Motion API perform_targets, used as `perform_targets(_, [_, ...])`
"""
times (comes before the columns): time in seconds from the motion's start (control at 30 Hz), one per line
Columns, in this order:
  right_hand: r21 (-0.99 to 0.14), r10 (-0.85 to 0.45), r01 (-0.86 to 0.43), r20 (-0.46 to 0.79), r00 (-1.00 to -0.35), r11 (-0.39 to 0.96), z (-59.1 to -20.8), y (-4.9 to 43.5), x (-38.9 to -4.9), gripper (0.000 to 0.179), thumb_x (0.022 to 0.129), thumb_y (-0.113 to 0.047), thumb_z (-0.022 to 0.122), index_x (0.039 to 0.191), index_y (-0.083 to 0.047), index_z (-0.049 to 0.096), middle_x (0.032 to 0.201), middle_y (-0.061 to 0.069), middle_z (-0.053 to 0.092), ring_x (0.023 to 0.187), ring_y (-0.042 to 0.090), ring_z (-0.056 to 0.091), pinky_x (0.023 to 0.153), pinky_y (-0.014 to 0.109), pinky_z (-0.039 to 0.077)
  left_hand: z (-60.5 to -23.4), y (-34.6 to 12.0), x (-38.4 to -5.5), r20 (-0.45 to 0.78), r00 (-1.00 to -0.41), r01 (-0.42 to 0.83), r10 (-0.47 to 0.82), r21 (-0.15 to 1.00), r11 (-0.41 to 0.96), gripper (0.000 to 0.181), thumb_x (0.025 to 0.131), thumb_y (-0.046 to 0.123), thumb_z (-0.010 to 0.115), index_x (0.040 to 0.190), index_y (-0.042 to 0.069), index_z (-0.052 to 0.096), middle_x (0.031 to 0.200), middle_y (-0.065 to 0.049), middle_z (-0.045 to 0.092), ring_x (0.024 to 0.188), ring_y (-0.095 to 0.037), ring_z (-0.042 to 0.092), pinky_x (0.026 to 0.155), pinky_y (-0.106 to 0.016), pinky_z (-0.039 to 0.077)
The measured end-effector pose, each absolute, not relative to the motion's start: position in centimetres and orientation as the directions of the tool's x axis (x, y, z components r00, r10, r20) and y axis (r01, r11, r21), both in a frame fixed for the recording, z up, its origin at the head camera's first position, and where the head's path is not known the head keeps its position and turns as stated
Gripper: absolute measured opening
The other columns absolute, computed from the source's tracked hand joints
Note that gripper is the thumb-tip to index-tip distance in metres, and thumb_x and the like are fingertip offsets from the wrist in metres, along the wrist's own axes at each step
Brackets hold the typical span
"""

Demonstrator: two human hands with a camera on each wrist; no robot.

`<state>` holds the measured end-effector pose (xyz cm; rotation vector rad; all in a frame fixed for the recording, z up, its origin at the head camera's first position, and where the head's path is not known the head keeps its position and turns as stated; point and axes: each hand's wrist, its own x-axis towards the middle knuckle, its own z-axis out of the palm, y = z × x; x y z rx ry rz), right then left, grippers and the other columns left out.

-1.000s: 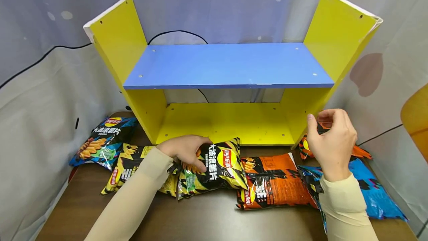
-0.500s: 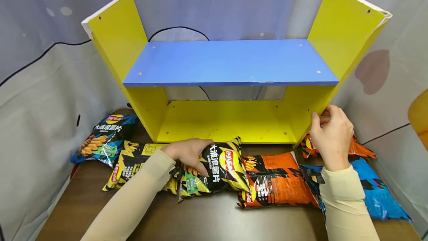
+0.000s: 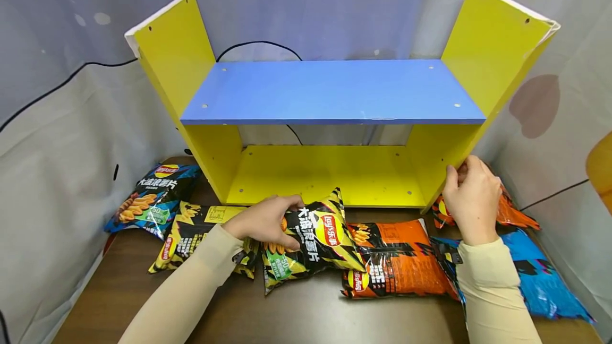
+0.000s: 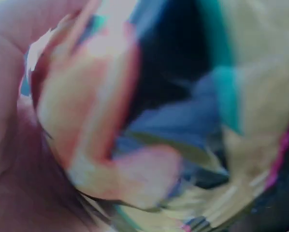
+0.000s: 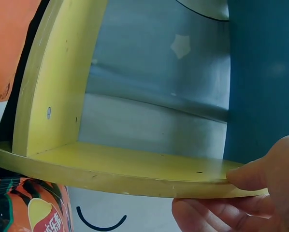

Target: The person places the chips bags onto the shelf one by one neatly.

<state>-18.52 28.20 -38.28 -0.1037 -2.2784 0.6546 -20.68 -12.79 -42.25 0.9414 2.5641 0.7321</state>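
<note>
My left hand (image 3: 268, 221) grips the left end of a black-and-yellow bag of potato chips (image 3: 330, 232) in front of the shelf unit (image 3: 330, 92). That bag lies tilted, its right edge overlapping an orange chip bag (image 3: 401, 259). Close up and blurred, the left wrist view shows the chip bag (image 4: 178, 111) against the palm. My right hand (image 3: 472, 200) holds the front edge of the unit's yellow right side panel (image 5: 125, 176). In the right wrist view the thumb (image 5: 251, 174) is on the panel's inner face, with the other fingers on its outer face.
On the brown table (image 3: 287, 323) lie another yellow chip bag (image 3: 191, 232), a blue-black one (image 3: 153, 200) at left, a blue one (image 3: 545, 280) at right, and an orange one (image 3: 513, 208) behind my right hand. A blue board (image 3: 334, 105) spans the unit above its yellow bottom board (image 3: 325, 174).
My right hand has moved from beside the unit onto its right panel's edge and now holds it. The bag in my left hand has shifted slightly right and tilted.
</note>
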Motion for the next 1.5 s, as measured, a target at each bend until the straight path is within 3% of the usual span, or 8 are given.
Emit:
perform_targets(0.23, [-0.494, 0.277, -0.097, 0.626, -0.729, 0.864, -38.6, 28.0, -18.6, 0.023, 0.101, -0.014, 0.061, 0.102, 0.009, 0.063, 0.087, 0.027, 0.064, 0.078, 0.050, 0.060, 0.072, 0.064, 0.043, -37.8, -13.8, -18.6, 0.087, -0.771, 0.561, 0.631, 0.561, 0.609, 0.069, 0.072, 0.043, 0.092, 0.128, 0.022, 0.056, 0.116, 0.007, 0.070, 0.100, -0.009, 0.067, 0.091, -0.033, 0.055])
perform_targets(0.5, [-0.488, 0.272, -0.090, 0.620, -0.736, 0.868, -38.6, 28.2, -19.0, 0.023, 0.101, -0.014, 0.060, 0.100, 0.009, 0.061, 0.086, 0.027, 0.062, 0.076, 0.050, 0.058, 0.070, 0.063, 0.043, -29.3, -16.2, -16.0, 0.346, -0.746, 0.660, 0.570, 0.506, 0.556, 0.065, 0.074, 0.037, 0.093, 0.125, 0.020, 0.055, 0.107, 0.009, 0.073, 0.082, -0.003, 0.067, 0.074, -0.026, 0.057])
perform_targets(0.6, [-0.492, 0.283, -0.070, 0.604, -0.745, 0.868, -38.7, 28.4, -19.0, 0.024, 0.102, -0.015, 0.060, 0.100, 0.009, 0.060, 0.086, 0.027, 0.061, 0.076, 0.051, 0.057, 0.069, 0.065, 0.041, -25.9, -16.9, -15.7, 0.437, -0.753, 0.658, 0.492, 0.479, 0.581, 0.063, 0.074, 0.032, 0.093, 0.122, 0.016, 0.056, 0.102, 0.006, 0.074, 0.079, -0.005, 0.068, 0.068, -0.026, 0.056])
perform_targets(0.73, [-0.491, 0.290, -0.051, 0.590, -0.754, 0.869, -38.7, 28.6, -19.2, 0.026, 0.102, -0.016, 0.059, 0.102, 0.010, 0.060, 0.089, 0.028, 0.061, 0.077, 0.053, 0.058, 0.068, 0.065, 0.042, -21.9, -17.2, -16.4, 0.515, -0.805, 0.566, 0.294, 0.521, 0.639, 0.062, 0.074, 0.029, 0.092, 0.121, 0.011, 0.056, 0.104, -0.002, 0.073, 0.081, -0.013, 0.068, 0.066, -0.021, 0.056])
perform_targets(0.87, [-0.491, 0.294, -0.038, 0.581, -0.759, 0.870, -38.8, 28.7, -19.2, 0.028, 0.103, -0.018, 0.058, 0.105, 0.010, 0.060, 0.092, 0.029, 0.062, 0.076, 0.053, 0.059, 0.067, 0.064, 0.044, -19.1, -16.8, -18.6, 0.512, -0.858, 0.392, 0.051, 0.586, 0.709, 0.068, 0.076, 0.043, 0.087, 0.127, 0.012, 0.054, 0.114, -0.004, 0.065, 0.091, -0.017, 0.063, 0.074, -0.021, 0.052])
perform_targets(1.07, [-0.481, 0.288, -0.041, 0.589, -0.755, 0.876, -38.9, 29.0, -19.0, 0.028, 0.103, -0.017, 0.058, 0.104, 0.010, 0.060, 0.091, 0.029, 0.062, 0.073, 0.053, 0.059, 0.064, 0.064, 0.044, -17.5, -15.4, -22.6, 0.398, -0.895, 0.104, -0.201, 0.625, 0.773, 0.086, 0.075, 0.066, 0.072, 0.141, 0.016, 0.046, 0.124, -0.005, 0.060, 0.105, -0.022, 0.057, 0.085, -0.036, 0.047])
perform_targets(1.23, [-0.476, 0.286, -0.042, 0.593, -0.752, 0.878, -39.0, 29.0, -18.9, 0.027, 0.103, -0.017, 0.058, 0.104, 0.010, 0.060, 0.090, 0.028, 0.061, 0.071, 0.052, 0.058, 0.062, 0.063, 0.043, -16.9, -14.5, -25.1, 0.376, -0.891, 0.001, -0.254, 0.563, 0.827, 0.091, 0.078, 0.068, 0.064, 0.147, 0.015, 0.040, 0.126, -0.010, 0.063, 0.110, -0.031, 0.059, 0.093, -0.043, 0.047])
perform_targets(1.5, [-0.476, 0.283, -0.048, 0.598, -0.750, 0.878, -38.9, 28.8, -18.7, 0.027, 0.103, -0.017, 0.058, 0.103, 0.010, 0.059, 0.089, 0.028, 0.061, 0.072, 0.052, 0.058, 0.062, 0.063, 0.043, -17.0, -14.3, -27.4, 0.368, -0.895, -0.098, -0.252, 0.391, 0.915, 0.087, 0.085, 0.068, 0.055, 0.146, 0.013, 0.025, 0.115, -0.021, 0.065, 0.099, -0.042, 0.064, 0.085, -0.052, 0.052])
